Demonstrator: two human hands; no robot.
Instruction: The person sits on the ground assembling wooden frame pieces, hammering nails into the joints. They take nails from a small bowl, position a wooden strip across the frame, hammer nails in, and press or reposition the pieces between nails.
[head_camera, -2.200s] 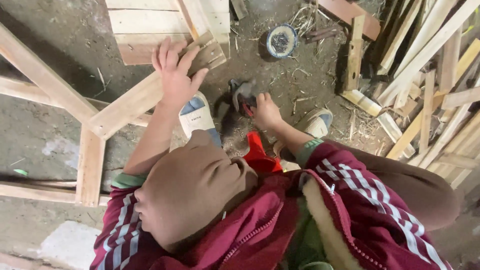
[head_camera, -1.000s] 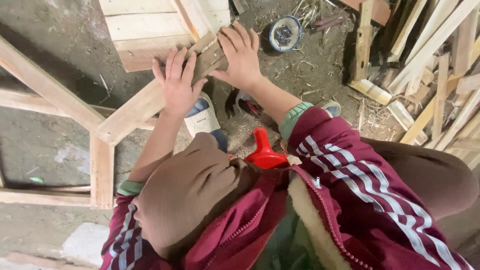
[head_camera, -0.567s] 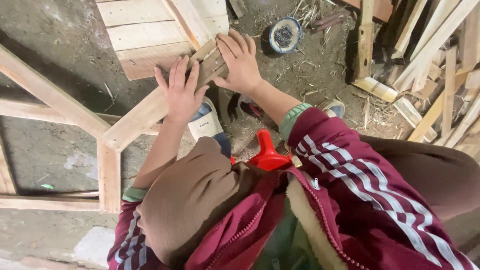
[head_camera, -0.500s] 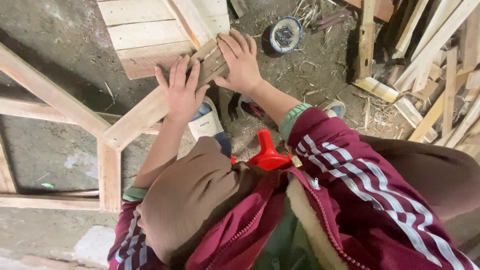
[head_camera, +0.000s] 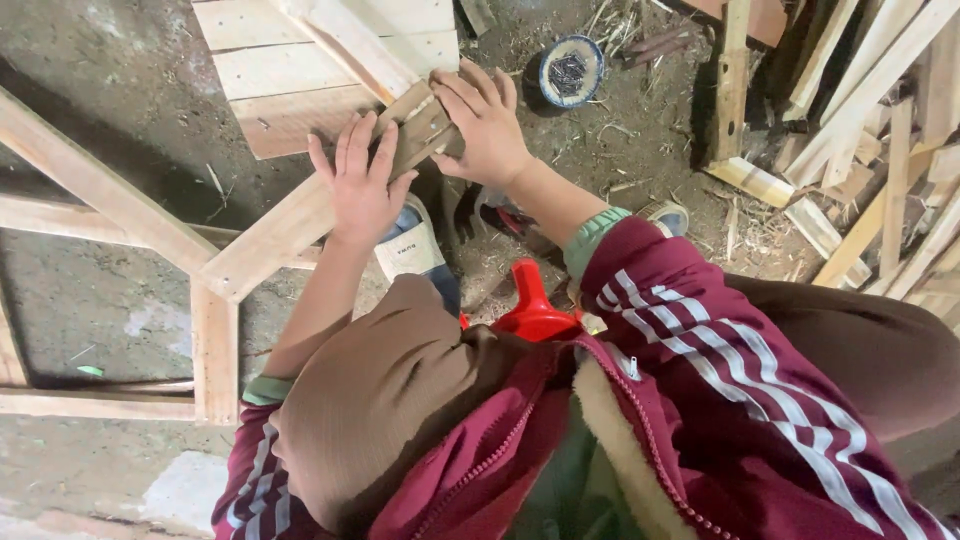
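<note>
Left hand lies flat, fingers spread apart and pressing down on the slanted wooden beam, not gripping. Right hand sits at the beam's upper end, fingers slightly apart and curled over a small dark wood block that sits on the beam end; the block lies between the two hands, touching both. The beam runs down-left from the hands and joins a wooden frame on the dirt floor. Just above the hands is a pale plank panel. The only container-like thing is a round blue-rimmed object on the ground up-right of the right hand; contents unclear, dark inside. A red plastic object sits near the person's lap, under the right forearm. White shoe shows below the left hand. Loose wood offcuts are piled at right, well apart.
</note>
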